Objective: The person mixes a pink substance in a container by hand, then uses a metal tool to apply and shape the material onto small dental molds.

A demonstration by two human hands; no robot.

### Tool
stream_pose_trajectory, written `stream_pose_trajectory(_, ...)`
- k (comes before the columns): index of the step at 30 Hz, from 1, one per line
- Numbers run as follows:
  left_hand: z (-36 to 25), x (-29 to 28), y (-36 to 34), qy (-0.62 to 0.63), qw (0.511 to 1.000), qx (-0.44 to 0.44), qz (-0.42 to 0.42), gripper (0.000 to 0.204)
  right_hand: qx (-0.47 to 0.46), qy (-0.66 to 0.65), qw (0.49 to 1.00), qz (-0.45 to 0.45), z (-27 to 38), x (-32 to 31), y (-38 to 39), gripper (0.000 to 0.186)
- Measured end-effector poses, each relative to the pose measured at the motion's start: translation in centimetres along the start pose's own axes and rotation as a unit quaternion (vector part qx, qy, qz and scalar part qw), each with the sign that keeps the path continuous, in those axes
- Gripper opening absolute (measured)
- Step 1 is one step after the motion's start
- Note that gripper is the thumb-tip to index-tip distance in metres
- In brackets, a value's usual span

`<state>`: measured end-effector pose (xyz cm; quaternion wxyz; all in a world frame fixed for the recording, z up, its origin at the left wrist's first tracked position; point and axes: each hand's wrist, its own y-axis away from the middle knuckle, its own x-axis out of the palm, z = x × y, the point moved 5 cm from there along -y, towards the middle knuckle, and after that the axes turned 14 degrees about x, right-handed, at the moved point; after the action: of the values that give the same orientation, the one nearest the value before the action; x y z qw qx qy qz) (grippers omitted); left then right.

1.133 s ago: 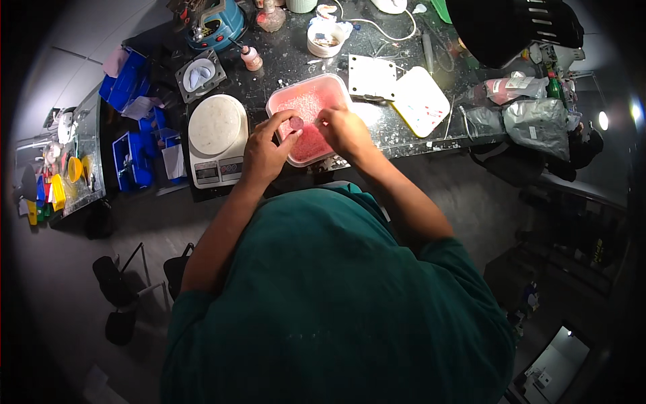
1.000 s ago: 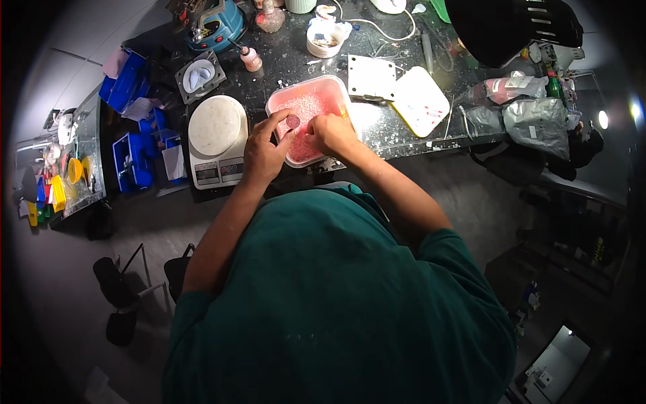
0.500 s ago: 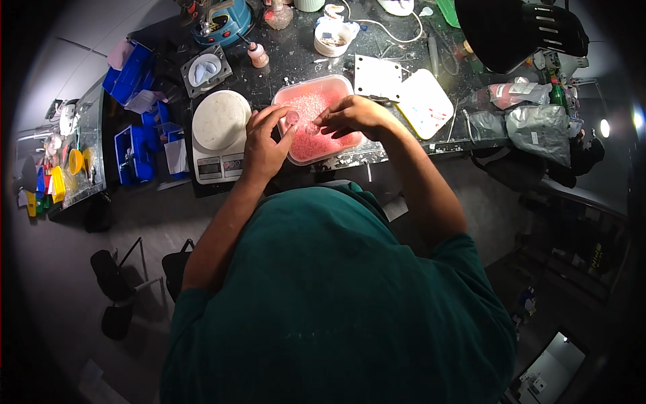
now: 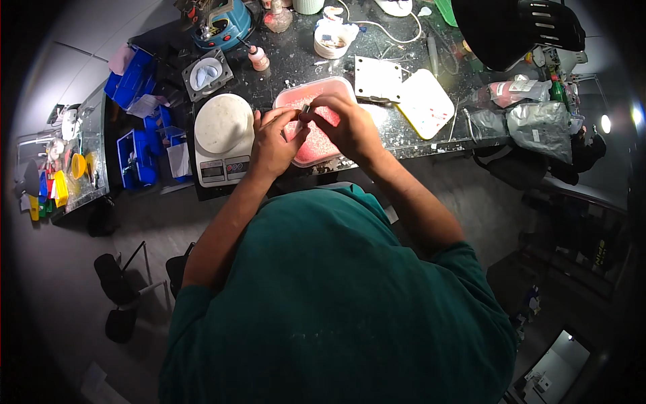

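Cylinder (image 4: 305,110) clamped in left fingers (image 4: 284,118) and right fingers (image 4: 330,103), flecked black bench (image 4: 291,62), grey floor (image 4: 158,222)

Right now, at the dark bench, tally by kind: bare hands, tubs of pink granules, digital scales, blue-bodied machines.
Bare hands, left and right: 2
Tub of pink granules: 1
Digital scale: 1
Blue-bodied machine: 1
Total: 5

Left hand (image 4: 272,145) and right hand (image 4: 351,128) pinching a small cylindrical piece (image 4: 305,109), over a translucent tub (image 4: 321,85) of pink granules (image 4: 316,145), digital scale (image 4: 222,124) to the tub's left, square white plate (image 4: 377,79) and yellow-edged panel (image 4: 426,102) to its right, dark speckled bench (image 4: 288,64) beneath.
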<state>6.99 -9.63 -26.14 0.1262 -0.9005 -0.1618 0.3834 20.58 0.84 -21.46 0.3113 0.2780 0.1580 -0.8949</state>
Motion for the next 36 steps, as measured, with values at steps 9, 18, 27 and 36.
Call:
stream_pose_trajectory(9, 0.1, 0.2, 0.3, 0.008, 1.0, -0.004, 0.014, 0.037, -0.014, 0.009, 0.999, -0.028, -2.7, 1.3, 0.4, 0.023)
stream_pose_trajectory(18, -0.3, -0.5, 0.7, -0.009, 0.996, 0.074, -0.041, 0.039, -0.017, 0.313, 0.949, -0.002, -8.7, 7.9, -1.9, 0.017)
stream_pose_trajectory(27, 0.5, -1.0, 0.9, 0.032, 0.996, 0.047, -0.067, 0.042, 0.308, 0.008, 0.872, 0.38, -11.6, 8.7, -1.6, 0.024)
stream_pose_trajectory(36, 0.8, -1.3, 0.6, 0.01, 0.998, 0.033, -0.053, 0.035, 0.374, -0.154, 0.872, 0.275, -6.6, 0.6, -2.4, 0.021)
